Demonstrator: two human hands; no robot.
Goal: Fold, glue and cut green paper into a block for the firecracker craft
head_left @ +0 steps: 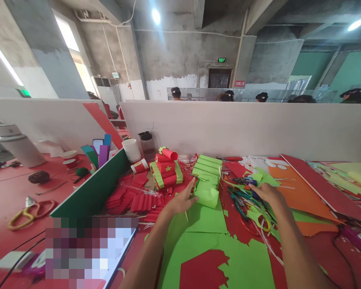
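My left hand [180,200] lies with its fingers stretched out, touching the near side of a stack of folded green paper [207,173] on the red table. My right hand [266,192] reaches into a pile of green scraps and scissors [243,198]; its fingers curl down among them and I cannot make out whether they hold anything. Between my arms lie large green paper sheets [210,241] with a ragged red cut-out [204,269]. A red roll with green bands and a yellow star [165,172] stands behind my left hand.
Folded red paper pieces [132,196] lie left of the roll. A green divider board [93,188] runs diagonally at left, with yellow-handled scissors [27,212] beyond it. A white cup [131,149] and a jar stand by the white partition [246,128]. Orange and red sheets [313,192] lie at right. Other people sit beyond the partition.
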